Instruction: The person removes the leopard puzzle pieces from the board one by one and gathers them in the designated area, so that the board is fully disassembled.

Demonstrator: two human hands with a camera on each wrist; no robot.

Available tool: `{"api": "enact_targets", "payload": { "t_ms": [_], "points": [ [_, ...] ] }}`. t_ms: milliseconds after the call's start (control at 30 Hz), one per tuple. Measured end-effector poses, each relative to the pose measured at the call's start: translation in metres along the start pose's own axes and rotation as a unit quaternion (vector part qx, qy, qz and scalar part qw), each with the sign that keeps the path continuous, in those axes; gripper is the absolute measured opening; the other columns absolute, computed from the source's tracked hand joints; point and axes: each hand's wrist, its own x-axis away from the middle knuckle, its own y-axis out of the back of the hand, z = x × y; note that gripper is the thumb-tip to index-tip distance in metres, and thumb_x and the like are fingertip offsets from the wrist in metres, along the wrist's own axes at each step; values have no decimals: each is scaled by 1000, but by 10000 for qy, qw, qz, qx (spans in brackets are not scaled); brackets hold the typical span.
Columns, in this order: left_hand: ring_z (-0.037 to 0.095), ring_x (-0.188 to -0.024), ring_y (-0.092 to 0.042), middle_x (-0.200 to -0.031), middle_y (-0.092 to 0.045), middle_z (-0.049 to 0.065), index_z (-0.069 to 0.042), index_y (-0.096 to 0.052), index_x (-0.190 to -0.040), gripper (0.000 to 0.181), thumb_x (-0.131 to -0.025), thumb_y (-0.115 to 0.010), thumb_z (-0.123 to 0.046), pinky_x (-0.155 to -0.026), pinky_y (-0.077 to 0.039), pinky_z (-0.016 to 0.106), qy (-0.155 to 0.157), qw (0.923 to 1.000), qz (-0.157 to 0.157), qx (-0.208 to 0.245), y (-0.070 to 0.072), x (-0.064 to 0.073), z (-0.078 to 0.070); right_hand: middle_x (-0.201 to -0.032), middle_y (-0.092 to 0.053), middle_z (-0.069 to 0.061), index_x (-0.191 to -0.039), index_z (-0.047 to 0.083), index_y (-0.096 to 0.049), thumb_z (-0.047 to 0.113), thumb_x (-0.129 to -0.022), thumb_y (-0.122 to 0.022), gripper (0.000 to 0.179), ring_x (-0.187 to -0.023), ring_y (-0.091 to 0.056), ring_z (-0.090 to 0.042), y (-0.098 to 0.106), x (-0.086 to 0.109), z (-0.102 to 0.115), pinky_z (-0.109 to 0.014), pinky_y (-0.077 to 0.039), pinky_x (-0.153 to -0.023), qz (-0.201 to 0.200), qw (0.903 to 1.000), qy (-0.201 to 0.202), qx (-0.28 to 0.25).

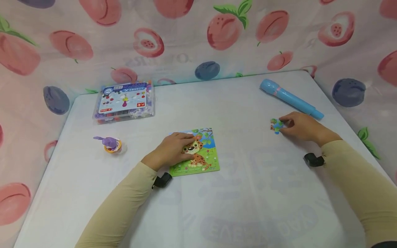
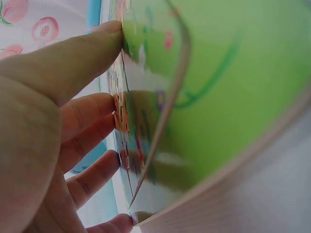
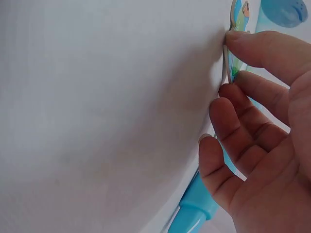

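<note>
A jigsaw puzzle board (image 1: pixel 209 156) with a spotted cub on green grass lies on the white table. My left hand (image 1: pixel 173 148) rests on its left part with outstretched fingers, covering some of the picture. In the left wrist view, the fingertips (image 2: pixel 112 162) touch the puzzle's surface, and its raised border curves past them. To the right, my right hand (image 1: pixel 301 127) pinches a small blue-and-green puzzle piece (image 1: pixel 275 126) by its edge, low over the table. In the right wrist view, thumb and forefinger hold the piece (image 3: pixel 238 60), partly hiding it; the other fingers curl loosely.
A clear plastic case (image 1: pixel 124 101) of small coloured parts sits at the back left. Nearer on the left is a purple toy figure (image 1: pixel 110 143) with a yellow-rimmed base. A light blue tube-shaped object (image 1: pixel 291 98) lies behind my right hand. Fruit-patterned cloth (image 1: pixel 183 38) hangs behind the table.
</note>
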Motion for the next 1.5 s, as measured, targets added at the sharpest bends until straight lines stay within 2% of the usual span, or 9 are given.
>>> {"api": "enact_targets", "payload": {
  "t_ms": [267,400,567,733,1000,1233,1500],
  "points": [
    [35,-137,-42,-149,-49,11,-5,-53,-145,65,-94,-70,-41,-110,-36,52,-19,10000,-45,35,-2,0,1,-123,-57,-32,-135,-12,-53,18,-93,-65,53,-107,-55,-43,6,0,-8,-61,-47,-90,94,9995,10,308],
    [34,-137,-41,-149,-49,11,-4,-53,-145,65,-94,-70,-40,-111,-35,52,-40,10000,-34,41,-3,0,1,-118,-61,-29,-133,-12,-56,16,-92,-67,51,-103,-56,-40,10,1,-13,-58,-49,-85,142,9994,35,298],
    [36,-136,-42,-149,-49,12,-5,-52,-146,65,-94,-69,-41,-111,-35,52,-64,10000,-21,37,-4,0,1,-108,-65,-22,-134,-9,-57,17,-92,-70,51,-97,-56,-35,13,1,-17,-49,-50,-77,249,9992,-27,314],
    [36,-137,-42,-149,-49,12,-6,-52,-146,65,-94,-70,-41,-111,-35,52,-25,10000,-8,60,-4,1,0,-110,-62,-23,-136,-7,-56,16,-93,-68,50,-97,-54,-36,14,0,-17,-45,-49,-72,269,9991,-44,325],
    [35,-137,-41,-149,-48,12,-4,-52,-146,66,-94,-70,-41,-111,-34,51,-29,10000,-9,20,-3,3,-1,-122,-57,-31,-142,-6,-50,15,-95,-63,53,-107,-52,-43,13,1,-19,-58,-47,-84,84,9998,-189,15],
    [36,-137,-41,-149,-48,13,-5,-51,-147,66,-94,-70,-41,-111,-34,52,-28,10000,-14,66,-1,2,0,-118,-60,-29,-137,-4,-55,38,-92,-73,64,-108,-54,-40,9,-2,-14,-55,-45,-86,-114,9994,-185,-256],
    [35,-138,-40,-150,-47,12,-5,-51,-147,66,-94,-70,-41,-112,-33,52,24,10000,19,82,-1,1,0,-123,-57,-31,-136,-5,-54,30,-92,-74,60,-113,-51,-43,9,-3,-11,-60,-43,-91,4,9993,-173,-334]
  ]
}}
